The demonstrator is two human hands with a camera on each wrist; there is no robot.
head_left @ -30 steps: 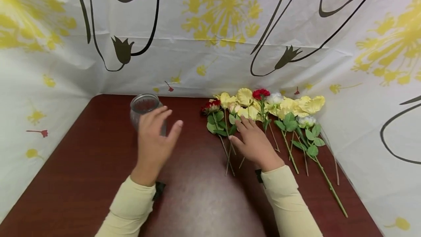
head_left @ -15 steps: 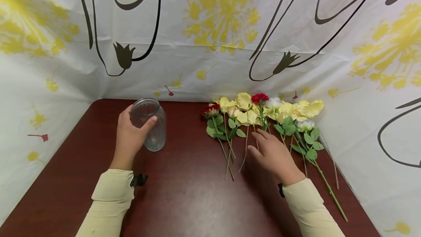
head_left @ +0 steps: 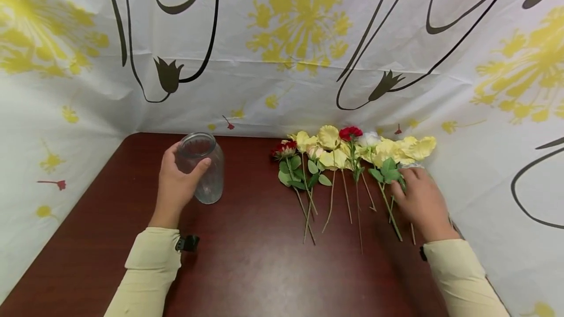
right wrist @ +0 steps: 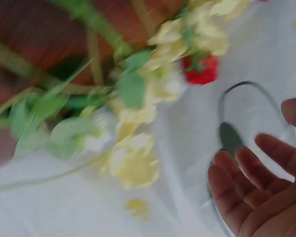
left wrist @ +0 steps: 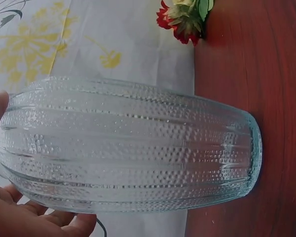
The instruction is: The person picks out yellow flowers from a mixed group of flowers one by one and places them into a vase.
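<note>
Farther right, at flowers [head_left: 338, 158] | right hand [head_left: 420, 204] loosely spread, empty | left hand [head_left: 176, 182] still grips jar [head_left: 212, 180]

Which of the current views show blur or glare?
Right wrist: the flowers are smeared, while the right hand looks crisper; head: a soft pale glare lies on the table; left wrist: the glass vase's ribs and dots look fairly sharp.

A clear, rounded glass jar [left wrist: 133, 148] is displaying dotted bands; yellow, red and white flowers [head_left: 329, 137] are showing green leaves [head_left: 389, 170].
</note>
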